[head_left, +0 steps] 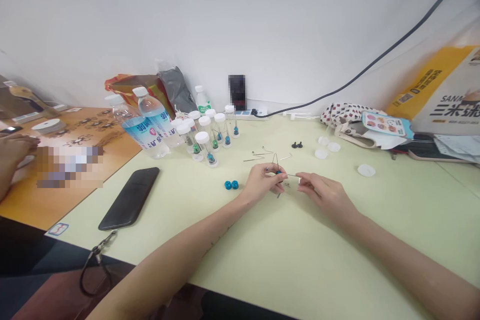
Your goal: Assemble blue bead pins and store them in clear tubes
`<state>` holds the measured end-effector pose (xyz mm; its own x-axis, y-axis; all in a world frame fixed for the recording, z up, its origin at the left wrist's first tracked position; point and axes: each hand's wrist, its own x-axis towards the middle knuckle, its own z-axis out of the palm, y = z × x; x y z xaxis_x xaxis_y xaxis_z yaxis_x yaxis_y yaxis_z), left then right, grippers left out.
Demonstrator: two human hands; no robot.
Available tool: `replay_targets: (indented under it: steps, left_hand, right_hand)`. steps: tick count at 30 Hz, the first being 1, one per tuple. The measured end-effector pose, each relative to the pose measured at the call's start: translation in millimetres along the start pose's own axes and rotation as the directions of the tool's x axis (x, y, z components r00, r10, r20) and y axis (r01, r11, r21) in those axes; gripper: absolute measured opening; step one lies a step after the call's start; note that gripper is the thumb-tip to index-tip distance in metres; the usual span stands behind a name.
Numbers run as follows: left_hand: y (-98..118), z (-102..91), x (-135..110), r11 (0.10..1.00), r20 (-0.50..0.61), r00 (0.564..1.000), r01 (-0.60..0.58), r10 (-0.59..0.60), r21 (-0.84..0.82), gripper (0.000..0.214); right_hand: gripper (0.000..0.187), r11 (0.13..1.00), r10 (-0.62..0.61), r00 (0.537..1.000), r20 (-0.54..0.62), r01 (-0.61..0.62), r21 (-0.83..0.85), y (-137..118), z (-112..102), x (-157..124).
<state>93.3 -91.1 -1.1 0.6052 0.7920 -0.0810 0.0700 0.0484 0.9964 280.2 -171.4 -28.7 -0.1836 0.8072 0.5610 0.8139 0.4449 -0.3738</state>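
Head view: pale green worktop [285,255] under everything, both hands out over its middle, close together, left slightly nearer centre. Two water bottles [154,130] stand well off to my left; black phone [129,197] lies on my side of them, slanted. Left hand [262,180] is grasping, fingertips pinched round a small blue piece and a bent wire. Right hand [326,194] is also grasping, thumb and finger pinched on the outer end of a thin rod. Capped vials [210,152] cluster beyond and left of my left hand; clear discs [366,170] lie beyond my right.

Key relation: thin rod [293,175] bridges the gap, long axis side to side, nearly level, from right fingertips toward left ones. Bent wire [276,157] sticks up above the left fingertips in a narrow peak, so its length stands roughly across the rod. Held blue piece [279,173] sits at the left fingertips, left of the right hand, roughly in line with the rod; left hand is nearer. Rod tip touching it or not: cannot tell, too small. Loose blue pair [231,185] rests on the worktop, just left of my left hand. Black pieces [297,145] lie beyond both hands.
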Motion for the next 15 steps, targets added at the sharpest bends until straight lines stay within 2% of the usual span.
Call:
replay_targets:
  steps: [3,6,8,11,15]
  left_hand:
    - [1.0,2.0,-1.8,1.000,0.017,0.999,0.027,-0.027,0.011,0.032]
    - [1.2,4.3,-3.3,0.999,0.021,0.999,0.032,-0.033,0.016,0.033]
    - [1.0,5.3,-4.0,0.999,0.026,0.999,0.030,-0.031,0.020,0.032]
    - [-0.4,6.2,-4.8,0.999,0.037,0.999,0.019,-0.020,0.026,0.031]
    - [-4.2,6.6,-4.7,0.999,0.064,0.998,-0.019,0.017,0.034,0.030]
  right_hand:
    - [0.017,0.989,-0.117,0.992,-0.051,0.112,-0.092,2.0,0.6,-1.2]
    - [0.014,0.986,-0.138,0.989,-0.058,0.132,-0.103,1.1,-1.6,-0.6]
    - [0.013,0.992,-0.096,0.995,-0.027,0.094,-0.080,-0.8,-3.7,0.2]
    - [0.020,0.999,0.041,0.998,0.040,-0.042,0.004,-4.7,-6.5,1.3]
    - [0.028,0.972,0.193,0.974,0.121,-0.206,0.111,-7.8,-7.4,3.1]
